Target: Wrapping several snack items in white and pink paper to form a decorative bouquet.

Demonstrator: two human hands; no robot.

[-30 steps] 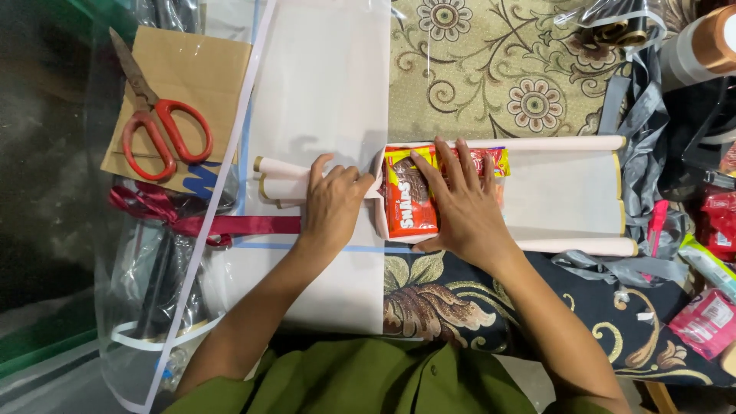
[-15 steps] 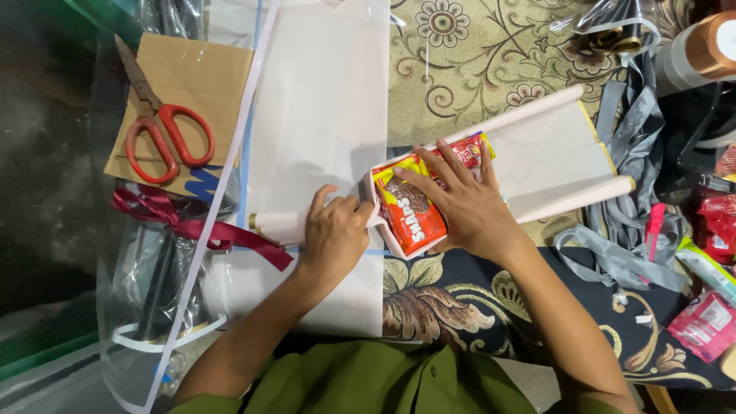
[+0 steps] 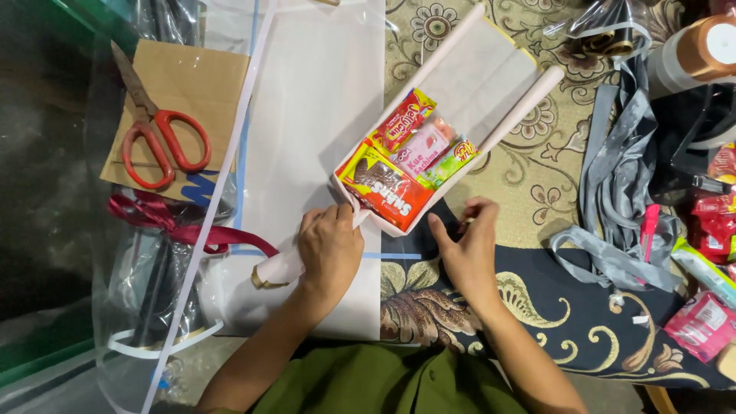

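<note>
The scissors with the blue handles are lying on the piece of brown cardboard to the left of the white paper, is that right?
Not quite: the handles are red, not blue. The head view shows the scissors with red handles lying on the piece of brown cardboard, to the left of the white paper.

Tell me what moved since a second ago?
The paper roll with the snacks swung from lying sideways to slanting up to the right. The right hand came off the snacks and now touches the paper's near edge. The left hand still grips the roll's near end. The scissors and ribbon stayed put.
</note>
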